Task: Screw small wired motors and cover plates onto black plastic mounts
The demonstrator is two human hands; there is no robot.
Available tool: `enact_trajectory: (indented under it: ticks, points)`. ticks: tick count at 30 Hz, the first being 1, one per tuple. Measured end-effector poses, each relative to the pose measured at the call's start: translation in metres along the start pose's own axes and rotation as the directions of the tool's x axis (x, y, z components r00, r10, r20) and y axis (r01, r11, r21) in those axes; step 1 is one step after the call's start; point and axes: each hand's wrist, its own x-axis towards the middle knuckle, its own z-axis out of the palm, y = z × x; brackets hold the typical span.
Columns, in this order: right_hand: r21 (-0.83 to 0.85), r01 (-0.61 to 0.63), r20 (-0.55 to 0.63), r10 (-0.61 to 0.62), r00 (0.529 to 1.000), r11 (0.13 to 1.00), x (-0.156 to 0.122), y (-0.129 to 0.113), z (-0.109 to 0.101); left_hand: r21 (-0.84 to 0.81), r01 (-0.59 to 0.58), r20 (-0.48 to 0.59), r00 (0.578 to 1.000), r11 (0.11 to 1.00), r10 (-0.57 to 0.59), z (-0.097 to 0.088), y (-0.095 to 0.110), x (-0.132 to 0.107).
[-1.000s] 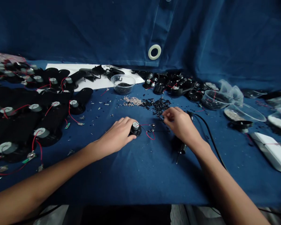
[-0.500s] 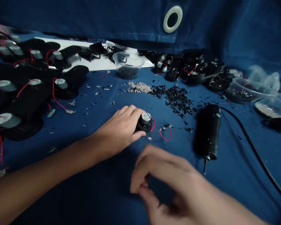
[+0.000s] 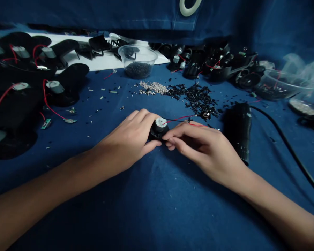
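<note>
A small motor with a pale top stands on a black plastic housing in the middle of the blue cloth. My left hand is wrapped round the housing from the left, its thumb along the near edge. At the right edge of the housing, my right hand pinches thumb and forefinger together; whatever lies between the fingertips is too small to make out. A red wire and a black one run from the motor over the right hand towards a small round part behind it.
Loose silver screws and small black pieces lie in heaps beyond the hands. Behind them stands a clear tub. A black corded electric screwdriver lies at right. Black housings with motors crowd the left.
My right hand has moved up and away from me to the housing's right edge. The wires now stretch over it. My left hand keeps its hold on the housing.
</note>
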Motion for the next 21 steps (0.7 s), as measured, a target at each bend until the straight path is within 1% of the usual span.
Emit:
enact_trajectory:
  ticks: [2,4,8,13,18,21]
  points:
    - [0.072,-0.06,-0.012,0.061,0.998,0.996,0.0004,0.0018,0.0038,0.003,-0.008,0.0,1.0,1.0,0.008,-0.0002,-0.0005,-0.0005]
    - [0.099,-0.088,-0.027,0.091,0.995,0.991,0.0003,0.0016,0.0067,-0.002,-0.012,0.0,1.0,1.0,0.012,-0.0004,-0.0011,-0.0011]
    - [0.01,-0.071,-0.062,0.072,0.996,0.997,-0.0002,-0.0011,0.0087,-0.012,-0.017,-0.004,1.0,1.0,0.017,-0.0001,-0.0025,-0.0021]
    - [-0.058,-0.016,-0.06,0.012,0.998,0.998,0.0002,-0.0017,0.0085,-0.021,-0.029,-0.007,1.0,0.999,0.029,0.0,-0.0038,-0.0029]
    - [0.025,-0.062,-0.057,0.063,0.996,0.998,0.0003,-0.001,0.011,-0.027,-0.043,-0.005,0.999,0.999,0.043,0.0001,-0.0046,-0.0032]
    - [-0.013,-0.07,-0.056,0.069,0.996,0.997,0.0005,-0.0011,0.0117,-0.029,-0.045,-0.003,0.999,0.999,0.045,0.0004,-0.0054,-0.0033]
